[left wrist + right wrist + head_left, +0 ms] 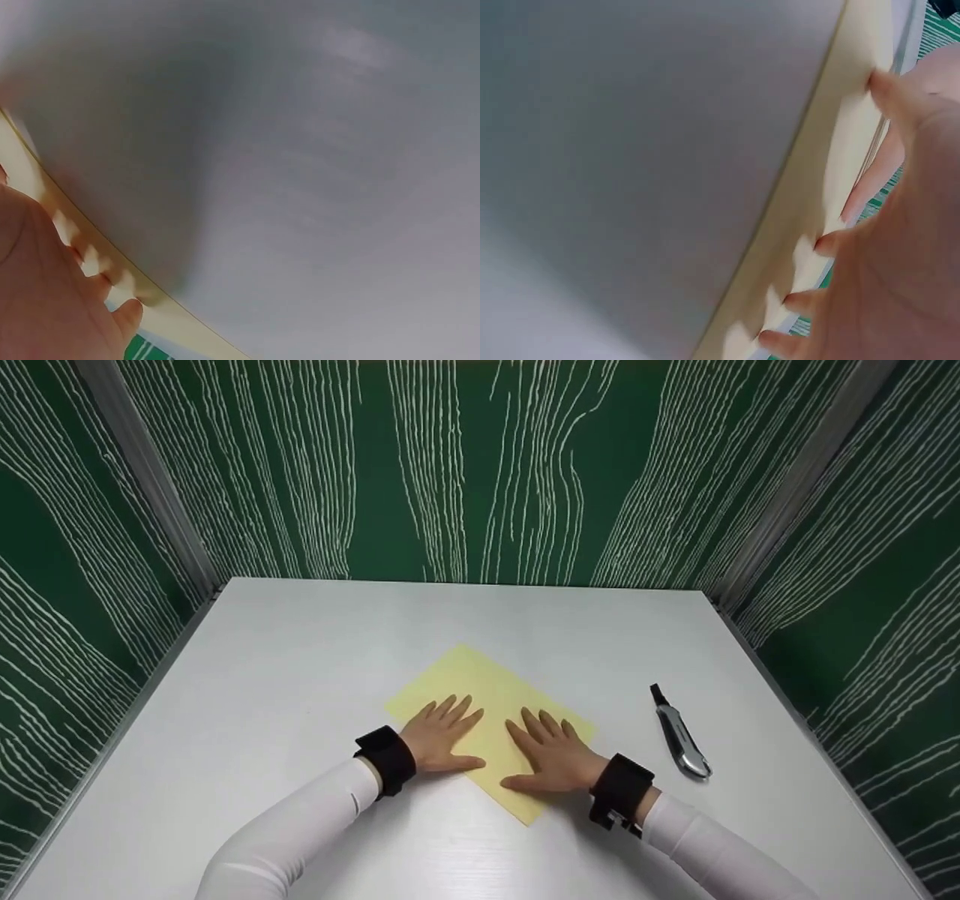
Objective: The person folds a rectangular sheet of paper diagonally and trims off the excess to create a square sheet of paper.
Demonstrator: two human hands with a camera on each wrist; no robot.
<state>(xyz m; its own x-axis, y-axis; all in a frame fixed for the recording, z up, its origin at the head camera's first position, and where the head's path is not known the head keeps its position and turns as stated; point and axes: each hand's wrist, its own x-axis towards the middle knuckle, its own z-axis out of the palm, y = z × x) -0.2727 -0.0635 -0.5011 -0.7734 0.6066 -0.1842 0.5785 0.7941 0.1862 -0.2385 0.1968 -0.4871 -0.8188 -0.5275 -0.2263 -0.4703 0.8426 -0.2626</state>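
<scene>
A yellow sheet of paper (491, 712) lies flat on the white table, turned at a slant in the head view. On its left part rests my left hand (441, 739), fingers spread and straight, fingertips on the paper. My right hand (556, 757) lies over the right part with its fingers spread in the same way. The left wrist view shows the left palm (52, 285) above the paper's edge (180, 319). In the right wrist view, the right hand's fingertips touch the paper (802, 180), and the palm is raised off it. Neither hand grips anything.
A utility knife (682, 742) with a silver and black handle lies on the white table (300, 660), right of my right hand. Green panels (495, 472) with pale wavy lines stand behind and beside the table. Black bands (386, 760) circle both wrists.
</scene>
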